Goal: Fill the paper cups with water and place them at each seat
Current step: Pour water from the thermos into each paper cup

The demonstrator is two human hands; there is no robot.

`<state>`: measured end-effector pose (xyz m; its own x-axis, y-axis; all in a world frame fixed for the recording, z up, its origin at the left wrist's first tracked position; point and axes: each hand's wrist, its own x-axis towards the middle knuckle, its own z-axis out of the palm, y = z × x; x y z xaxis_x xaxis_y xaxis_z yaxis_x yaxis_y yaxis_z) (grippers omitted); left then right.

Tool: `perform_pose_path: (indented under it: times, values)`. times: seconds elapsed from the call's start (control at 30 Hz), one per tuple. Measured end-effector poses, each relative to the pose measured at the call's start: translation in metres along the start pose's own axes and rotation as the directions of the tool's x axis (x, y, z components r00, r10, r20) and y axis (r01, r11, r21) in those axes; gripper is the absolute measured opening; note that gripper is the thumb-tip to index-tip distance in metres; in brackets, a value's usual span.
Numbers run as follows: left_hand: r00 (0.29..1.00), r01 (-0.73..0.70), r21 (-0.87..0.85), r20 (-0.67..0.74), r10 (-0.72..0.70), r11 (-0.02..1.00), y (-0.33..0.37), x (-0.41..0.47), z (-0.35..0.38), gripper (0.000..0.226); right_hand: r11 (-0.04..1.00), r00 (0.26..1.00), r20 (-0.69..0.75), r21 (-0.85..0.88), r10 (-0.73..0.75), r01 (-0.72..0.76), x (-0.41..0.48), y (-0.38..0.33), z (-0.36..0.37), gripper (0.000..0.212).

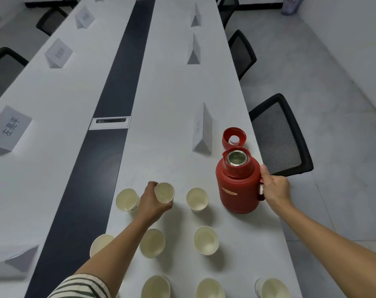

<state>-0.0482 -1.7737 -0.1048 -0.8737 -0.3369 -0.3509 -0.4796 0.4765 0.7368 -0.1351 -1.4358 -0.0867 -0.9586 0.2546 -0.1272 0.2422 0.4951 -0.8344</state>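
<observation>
1. Well, far left first: name cards (9, 127) stand along the table (172, 93). No cup sits by any of them, so no seat is served yet.
2. Cups (205, 239) next: nine in view, bunched at the near end. All look empty, though a little water would be hard to spot from up here.
3. Left hand (150, 204) wraps its fingers round one cup (164, 192) in the far row. That cup is tilted, and its inside shows pale and dry.
4. Flask (236, 186) stands upright just right of the cups with its mouth open. Its lid (234, 139) lies on the table beyond it.
5. Right hand (275, 188) curls round the flask's handle, ready to lift by the look of it.
6. Verdict: the uncapping is done, the first pour looks close, and every fill and every delivery is left to do.
</observation>
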Motion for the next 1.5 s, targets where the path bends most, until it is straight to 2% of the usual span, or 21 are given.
perform_pose_path:
  times: [0.2,0.33,0.43,0.53,0.6,0.67,0.77,0.83,0.93,1.0,1.07,1.13,1.23,1.37,1.5]
  values:
    - [0.998,-0.002,0.061,0.068,-0.002,0.998,-0.005,0.006,0.017,0.065,0.997,0.998,-0.019,0.038,0.063,-0.062,-0.002,0.01,-0.001,0.07]
    - [0.994,-0.016,0.155,0.113,-0.002,0.988,-0.007,0.006,0.024,0.068,0.998,0.999,-0.008,0.033,0.054,-0.053,-0.006,0.013,-0.007,0.068]
    - [0.988,-0.044,0.253,0.155,0.005,0.966,-0.007,0.006,0.024,0.083,0.995,0.996,0.011,0.031,0.09,-0.09,-0.004,0.025,-0.009,0.079]
    - [0.97,-0.217,0.488,0.208,0.128,0.845,0.0,0.008,0.022,0.109,0.987,0.989,0.03,0.066,0.144,-0.146,-0.004,0.039,-0.011,0.083]
    - [0.939,-0.339,0.565,0.257,0.231,0.752,0.011,0.009,0.025,0.116,0.983,0.985,0.03,0.072,0.167,-0.169,-0.007,0.045,-0.013,0.083]
    - [0.903,-0.426,0.606,0.334,0.272,0.672,0.024,0.009,0.033,0.116,0.986,0.988,0.012,0.05,0.156,-0.157,-0.01,0.049,-0.015,0.084]
    - [0.865,-0.496,0.667,0.432,0.254,0.555,0.037,0.011,0.051,0.113,0.988,0.988,0.018,0.039,0.151,-0.152,-0.011,0.053,-0.016,0.087]
    - [0.86,-0.505,0.684,0.45,0.241,0.526,0.042,0.013,0.06,0.103,0.986,0.987,0.02,0.038,0.163,-0.163,-0.01,0.051,-0.015,0.084]
    - [0.861,-0.506,0.64,0.411,0.299,0.578,0.047,0.016,0.071,0.083,0.985,0.987,0.019,0.057,0.161,-0.162,-0.01,0.05,-0.015,0.07]
    - [0.878,-0.476,0.532,0.341,0.337,0.701,0.053,0.017,0.075,0.072,0.977,0.981,0.018,0.09,0.192,-0.193,-0.008,0.053,-0.014,0.066]
    - [0.916,-0.386,0.356,0.26,0.307,0.851,0.062,0.016,0.075,0.066,0.967,0.978,0.013,0.143,0.21,-0.209,-0.007,0.051,-0.012,0.066]
    - [0.936,-0.321,0.21,0.215,0.277,0.923,0.073,0.014,0.075,0.063,0.966,0.98,0.002,0.17,0.198,-0.195,-0.005,0.052,-0.011,0.064]
    - [0.951,-0.276,0.084,0.166,0.26,0.958,0.088,0.009,0.074,0.06,0.968,0.982,-0.014,0.175,0.186,-0.181,-0.003,0.051,-0.009,0.062]
    - [0.952,-0.286,0.027,0.124,0.28,0.958,0.094,0.006,0.069,0.063,0.977,0.984,-0.043,0.132,0.172,-0.165,0.002,0.037,-0.01,0.052]
    - [0.953,-0.278,0.021,0.127,0.274,0.96,0.096,0.003,0.064,0.07,0.999,0.996,-0.072,0.02,0.046,-0.045,0.004,0.02,-0.021,0.063]
